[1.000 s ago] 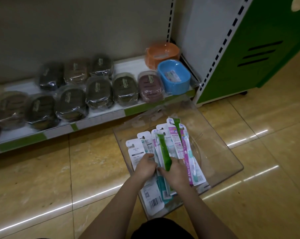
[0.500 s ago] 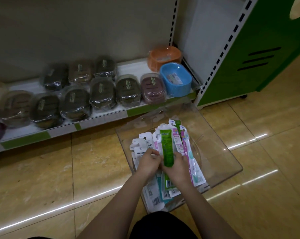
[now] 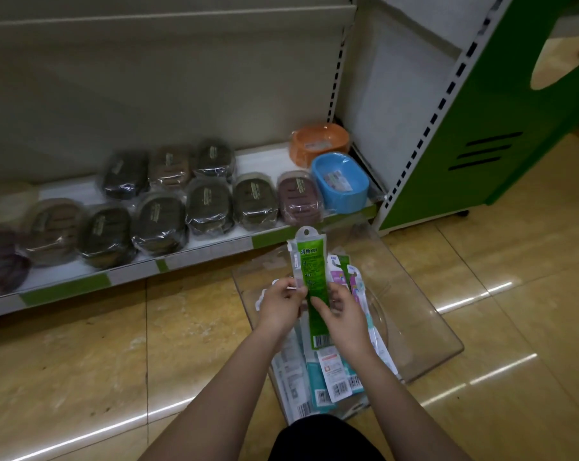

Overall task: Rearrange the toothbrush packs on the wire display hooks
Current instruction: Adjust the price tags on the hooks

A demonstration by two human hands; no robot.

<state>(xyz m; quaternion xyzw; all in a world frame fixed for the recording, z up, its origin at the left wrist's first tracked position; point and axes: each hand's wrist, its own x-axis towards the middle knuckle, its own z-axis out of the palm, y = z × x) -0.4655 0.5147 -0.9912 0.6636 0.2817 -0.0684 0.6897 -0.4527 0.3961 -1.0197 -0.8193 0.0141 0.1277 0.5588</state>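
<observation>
A green toothbrush pack (image 3: 311, 271) with a white hang tab stands upright between my hands, above a clear plastic box (image 3: 424, 324) on the floor. My right hand (image 3: 343, 314) grips the pack's lower half, thumb across its front. My left hand (image 3: 281, 302) pinches the left edge of the pack, where a paler pack lies behind the green one. Several more toothbrush packs (image 3: 331, 377) lie fanned in the box, pink, teal and white, barcodes toward me. No wire hooks are in view.
A low white shelf (image 3: 188, 257) with green edge strips holds several wrapped dark soap dishes (image 3: 208, 204), a blue tub (image 3: 343, 181) and an orange tub (image 3: 318, 141). A green cabinet (image 3: 500, 128) stands at the right. The floor is glossy tan tile.
Both hands have lifted the green pack up out of the box from lying among the others to upright. The view has tilted up toward the shelf.
</observation>
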